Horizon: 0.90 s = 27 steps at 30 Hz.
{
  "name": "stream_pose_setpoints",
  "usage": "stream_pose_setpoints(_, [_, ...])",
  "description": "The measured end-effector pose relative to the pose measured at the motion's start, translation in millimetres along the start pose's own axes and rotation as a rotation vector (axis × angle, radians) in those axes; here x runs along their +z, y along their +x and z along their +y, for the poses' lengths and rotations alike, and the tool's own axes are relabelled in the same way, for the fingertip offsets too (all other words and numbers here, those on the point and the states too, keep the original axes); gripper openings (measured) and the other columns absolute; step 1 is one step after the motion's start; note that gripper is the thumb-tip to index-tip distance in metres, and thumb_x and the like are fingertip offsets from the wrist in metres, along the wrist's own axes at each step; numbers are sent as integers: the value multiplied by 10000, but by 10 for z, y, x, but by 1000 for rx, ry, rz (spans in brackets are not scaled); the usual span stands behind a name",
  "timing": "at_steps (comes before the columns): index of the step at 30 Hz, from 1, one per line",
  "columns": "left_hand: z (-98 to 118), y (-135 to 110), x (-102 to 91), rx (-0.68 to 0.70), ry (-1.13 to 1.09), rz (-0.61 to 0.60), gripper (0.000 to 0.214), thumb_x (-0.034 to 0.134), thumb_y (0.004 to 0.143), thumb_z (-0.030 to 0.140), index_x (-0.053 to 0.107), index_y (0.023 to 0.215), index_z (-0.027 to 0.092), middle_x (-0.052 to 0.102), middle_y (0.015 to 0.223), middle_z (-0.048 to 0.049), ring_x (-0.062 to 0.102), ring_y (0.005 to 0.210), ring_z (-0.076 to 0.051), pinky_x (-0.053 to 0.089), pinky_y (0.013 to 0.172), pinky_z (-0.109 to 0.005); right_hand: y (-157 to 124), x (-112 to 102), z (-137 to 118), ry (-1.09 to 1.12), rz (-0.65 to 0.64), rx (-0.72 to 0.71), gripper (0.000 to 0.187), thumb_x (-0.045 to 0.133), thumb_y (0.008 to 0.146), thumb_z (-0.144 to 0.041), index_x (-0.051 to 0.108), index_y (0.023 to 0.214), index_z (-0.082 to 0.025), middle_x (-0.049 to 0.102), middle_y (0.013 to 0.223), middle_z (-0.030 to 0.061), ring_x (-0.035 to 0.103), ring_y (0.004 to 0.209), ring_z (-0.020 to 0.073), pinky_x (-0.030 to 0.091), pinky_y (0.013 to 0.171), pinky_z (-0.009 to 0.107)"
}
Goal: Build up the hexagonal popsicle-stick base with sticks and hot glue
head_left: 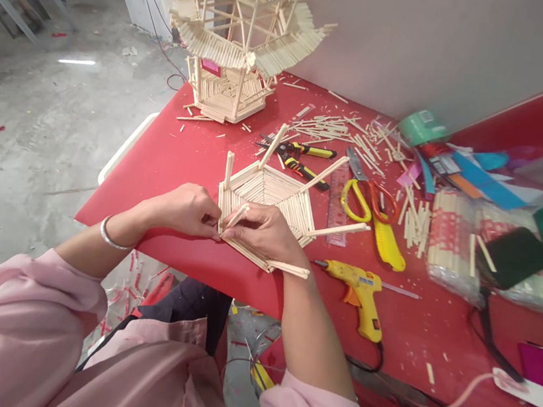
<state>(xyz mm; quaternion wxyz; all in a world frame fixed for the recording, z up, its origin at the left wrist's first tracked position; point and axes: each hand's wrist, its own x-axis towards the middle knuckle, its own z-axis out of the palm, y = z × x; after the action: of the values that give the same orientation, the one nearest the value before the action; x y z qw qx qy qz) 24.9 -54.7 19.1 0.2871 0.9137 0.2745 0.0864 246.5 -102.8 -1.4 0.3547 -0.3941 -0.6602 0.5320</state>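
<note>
A hexagonal base of pale wooden sticks [273, 194], with several sticks standing out from its corners, lies near the front edge of the red table [183, 152]. My left hand [190, 209] is closed in a pinch at the base's near left corner. My right hand [262, 232] is closed on a short wooden stick [239, 212] and rests on the base's near edge. Both hands meet at that corner.
A yellow glue gun [362, 295] lies just right of my right hand, its cord trailing off the table. Yellow-handled scissors [362, 199], pliers [302, 157], a ruler, loose sticks and packets of sticks [451, 244] lie beyond. A tall stick pagoda [237, 45] stands at the far left corner.
</note>
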Motion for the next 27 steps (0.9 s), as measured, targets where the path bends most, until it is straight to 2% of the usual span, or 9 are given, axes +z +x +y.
stream_pose_setpoints(15, [18,13,-21,-4,-6,1,358,679,845,375,602,563,170,512,481,44,319,455,-60,254,522,-232,9,24,15,65,21,15,206,857,787,-435,813,762,-235,760,809,25,702,770,164,542,722,294])
stream_pose_setpoints(27, [6,17,-6,-31,-1,-8,354,703,832,374,612,562,163,494,483,46,330,462,-56,243,520,-237,11,3,49,57,-10,-7,128,834,822,-356,818,789,-235,764,816,22,706,785,158,530,721,282])
